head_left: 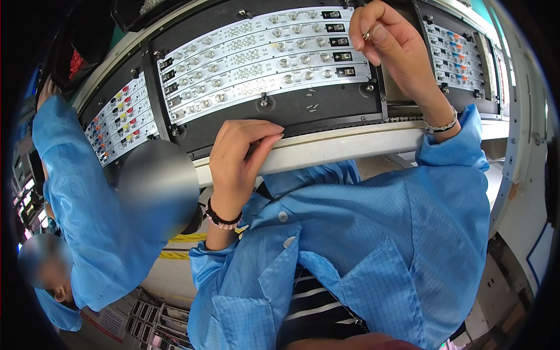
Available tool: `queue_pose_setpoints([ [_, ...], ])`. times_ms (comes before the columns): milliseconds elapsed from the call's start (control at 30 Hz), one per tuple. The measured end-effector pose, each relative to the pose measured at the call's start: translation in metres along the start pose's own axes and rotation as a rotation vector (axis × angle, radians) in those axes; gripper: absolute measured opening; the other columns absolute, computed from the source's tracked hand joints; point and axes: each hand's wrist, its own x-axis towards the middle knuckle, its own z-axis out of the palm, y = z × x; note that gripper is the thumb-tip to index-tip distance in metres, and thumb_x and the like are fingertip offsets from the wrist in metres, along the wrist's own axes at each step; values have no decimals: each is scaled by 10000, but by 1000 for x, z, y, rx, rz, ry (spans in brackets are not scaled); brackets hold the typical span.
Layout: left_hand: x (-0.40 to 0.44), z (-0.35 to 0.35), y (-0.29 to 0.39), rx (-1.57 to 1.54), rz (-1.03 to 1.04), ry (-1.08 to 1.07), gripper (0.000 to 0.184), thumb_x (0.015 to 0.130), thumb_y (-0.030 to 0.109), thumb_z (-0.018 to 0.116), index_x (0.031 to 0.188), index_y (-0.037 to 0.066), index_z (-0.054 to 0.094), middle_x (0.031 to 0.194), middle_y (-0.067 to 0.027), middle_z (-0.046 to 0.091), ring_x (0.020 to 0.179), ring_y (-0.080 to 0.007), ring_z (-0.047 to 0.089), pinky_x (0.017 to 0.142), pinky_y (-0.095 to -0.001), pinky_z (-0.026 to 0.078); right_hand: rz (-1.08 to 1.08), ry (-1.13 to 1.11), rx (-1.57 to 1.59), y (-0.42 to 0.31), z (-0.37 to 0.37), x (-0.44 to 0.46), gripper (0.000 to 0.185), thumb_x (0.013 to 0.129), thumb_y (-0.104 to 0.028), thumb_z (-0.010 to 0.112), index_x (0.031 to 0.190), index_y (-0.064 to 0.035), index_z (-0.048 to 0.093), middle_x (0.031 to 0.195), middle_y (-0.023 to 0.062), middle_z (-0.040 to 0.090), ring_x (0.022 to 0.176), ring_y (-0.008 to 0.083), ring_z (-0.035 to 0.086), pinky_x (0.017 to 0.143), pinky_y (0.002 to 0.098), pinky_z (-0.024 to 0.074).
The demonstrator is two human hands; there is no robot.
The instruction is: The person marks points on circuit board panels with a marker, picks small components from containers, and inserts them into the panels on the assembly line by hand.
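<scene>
Lit-white PCB strips (248,86) are held in a black tray (224,118) by a metal rail (344,143). Small metal pcs (366,36) are pinched in right hand (392,44), nr strips' R ends; left hand (236,153) is part-curled over rail — grip unclear. Blue-coated co-worker (96,204) is seen at L — yellow floor stripes (181,255) nearby.

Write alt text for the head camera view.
A right hand pinches tiny metallic parts by a black tray of white circuit boards; the left hand is near the tray's front edge. A co-worker in blue is alongside.
</scene>
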Motion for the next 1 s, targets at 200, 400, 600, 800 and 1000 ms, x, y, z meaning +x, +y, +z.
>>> queue_pose_setpoints([
  [200, -1, -2, 2, -13, -39, 3, 222, 763, -32, 782, 953, 43, 696, 922, -81, 718, 844, -252, 659, 720, -337, 506, 1, -44, -187, 1, -16, 3, 166, 1060, -235, 527, 1048, -80, 585, 978, 26, 635, 706, 55, 489, 703, 194, 445],
  [400, -1, -6, 3, -65, -42, -18, 231, 758, -29, 788, 960, 43, 703, 917, -83, 718, 830, -247, 660, 684, -326, 511, -37, 227, -842, -1, -11, 31, 67, 956, -82, 663, 957, -36, 614, 992, 34, 542, 763, 104, 502, 669, 240, 421],
  [600, -2, -10, 0, -100, -24, -20, 177, 806, -75, 740, 948, 25, 707, 931, -93, 711, 805, -201, 630, 634, -276, 492, -190, 124, -1225, 3, -9, 45, 101, 912, -125, 684, 926, -41, 630, 1032, 112, 567, 851, 269, 573, 732, 356, 469],
  [800, -3, -14, 0, -126, -33, -16, 173, 813, -74, 738, 952, 25, 707, 938, -93, 712, 812, -196, 636, 633, -272, 495, -221, 160, -1253, 2, -4, 44, 124, 917, -171, 655, 882, -58, 619, 1053, 102, 578, 888, 298, 579, 776, 386, 463],
  [1000, -4, -15, -1, -137, -40, -15, 174, 820, -73, 735, 960, 26, 704, 937, -92, 710, 825, -191, 643, 627, -269, 501, -116, 169, -1267, 8, -8, 41, 144, 914, -181, 697, 991, -69, 650, 1154, 14, 594, 698, 139, 452, 710, 277, 444],
])
